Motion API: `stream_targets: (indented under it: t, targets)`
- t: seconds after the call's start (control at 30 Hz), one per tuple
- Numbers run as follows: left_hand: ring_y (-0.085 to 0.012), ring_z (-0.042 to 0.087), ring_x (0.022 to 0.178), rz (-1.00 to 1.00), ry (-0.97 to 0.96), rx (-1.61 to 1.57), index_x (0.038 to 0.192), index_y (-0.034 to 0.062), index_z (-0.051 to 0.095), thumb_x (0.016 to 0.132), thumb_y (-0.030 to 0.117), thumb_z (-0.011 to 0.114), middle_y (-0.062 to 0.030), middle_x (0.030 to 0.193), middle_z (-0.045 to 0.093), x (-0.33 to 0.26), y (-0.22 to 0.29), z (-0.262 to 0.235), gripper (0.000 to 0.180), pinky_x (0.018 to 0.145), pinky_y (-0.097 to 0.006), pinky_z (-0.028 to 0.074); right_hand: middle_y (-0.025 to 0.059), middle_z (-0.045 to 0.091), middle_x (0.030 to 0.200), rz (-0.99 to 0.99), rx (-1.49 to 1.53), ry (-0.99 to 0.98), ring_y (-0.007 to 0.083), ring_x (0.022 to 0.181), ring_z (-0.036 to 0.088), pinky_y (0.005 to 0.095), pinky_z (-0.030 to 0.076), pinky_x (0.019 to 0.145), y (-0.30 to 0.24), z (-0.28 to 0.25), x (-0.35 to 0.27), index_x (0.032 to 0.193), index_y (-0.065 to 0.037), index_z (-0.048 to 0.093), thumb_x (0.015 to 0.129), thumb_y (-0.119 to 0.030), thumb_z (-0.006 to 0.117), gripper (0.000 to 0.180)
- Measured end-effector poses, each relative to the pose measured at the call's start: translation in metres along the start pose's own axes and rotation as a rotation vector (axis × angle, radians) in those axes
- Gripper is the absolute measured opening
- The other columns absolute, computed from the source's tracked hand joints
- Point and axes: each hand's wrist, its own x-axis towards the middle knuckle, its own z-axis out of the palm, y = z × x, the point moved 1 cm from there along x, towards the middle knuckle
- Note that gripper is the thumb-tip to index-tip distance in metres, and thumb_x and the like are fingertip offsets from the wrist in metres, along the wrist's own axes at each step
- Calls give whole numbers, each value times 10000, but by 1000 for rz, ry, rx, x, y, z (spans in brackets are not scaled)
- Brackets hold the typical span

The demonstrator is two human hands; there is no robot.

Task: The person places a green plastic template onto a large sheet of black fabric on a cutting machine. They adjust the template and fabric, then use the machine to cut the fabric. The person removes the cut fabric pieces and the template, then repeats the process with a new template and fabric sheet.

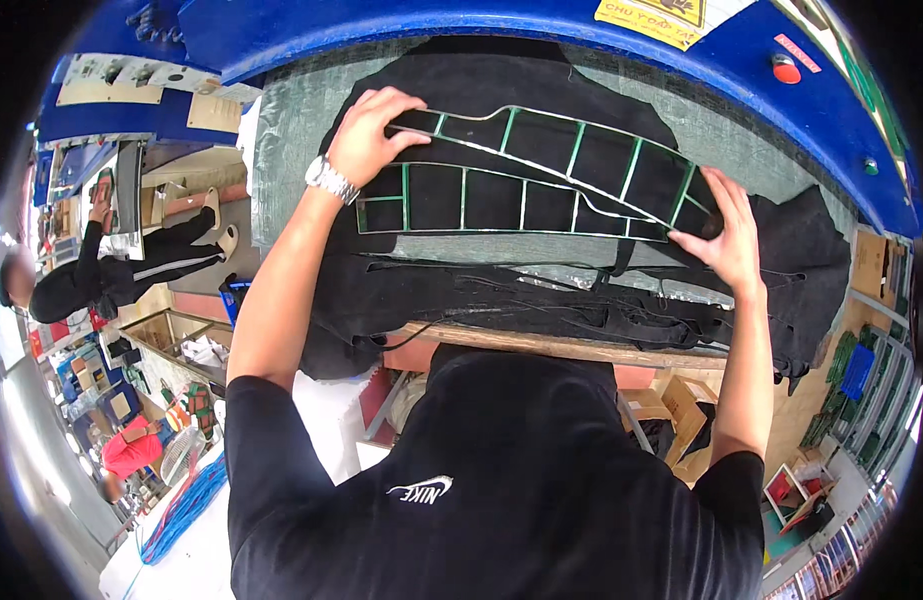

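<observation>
Metal frame (541,180): long, thin green-edged bars with see-through boxes, lying flat on black cloth (481,90) near the middle of the grey bed (291,130) under the big blue machine (401,25).

Left hand (366,135): open, fingers spread, pressing down on the frame's left end, nothing gripped. Silver watch (329,180) on that wrist.

Right hand (726,235): open too, fingers flat along the frame's right end, thumb below, touching and steadying rather than grabbing.

To do this well, probably best to keep both palms flat, push down evenly, slide the frame gently until all of it sits over cloth with no wrinkle underneath, and keep fingers on the bars' tops, away from sharp edges.

Loose black scraps (581,310) and strings hanging at the wooden table edge (571,348). Another person (101,270) far off to the left.
</observation>
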Motion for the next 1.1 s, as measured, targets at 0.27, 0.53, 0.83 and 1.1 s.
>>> stream_targets:
  t: [0.27, 0.53, 0.83, 1.1]
  targets:
    - [-319, 643, 1094, -73, -106, -9, 1156, 51, 714, 782, 202, 850, -90, 1138, 707, 23, -39, 37, 426, 987, -414, 493, 154, 602, 1418, 71, -7, -50, 357, 1308, 566, 445, 462, 1124, 19, 36, 8, 1424, -89, 593, 626, -384, 942, 920]
    - [-308, 645, 1109, -144, -139, -16, 1170, 68, 720, 770, 205, 863, -85, 1156, 698, 32, -50, 49, 446, 1007, -394, 491, 166, 618, 1399, 100, 111, 12, 349, 1284, 592, 444, 468, 1114, 28, 47, 1, 1383, -52, 621, 735, -340, 906, 765]
    - [-189, 640, 977, -368, -4, -15, 1197, 57, 706, 750, 244, 917, -49, 1149, 648, 18, -59, 57, 529, 814, -325, 535, 44, 700, 937, 447, 334, 244, 104, 765, 622, 264, 506, 705, 58, 59, -45, 1261, 10, 687, 880, -159, 818, 436]
    - [-185, 658, 819, -339, 134, -85, 1043, -5, 756, 713, 248, 934, -61, 925, 683, 17, -60, 58, 452, 751, -324, 538, 96, 735, 866, 527, 417, 245, 115, 757, 666, 282, 552, 741, 52, 83, -54, 1228, 56, 695, 944, -132, 750, 344]
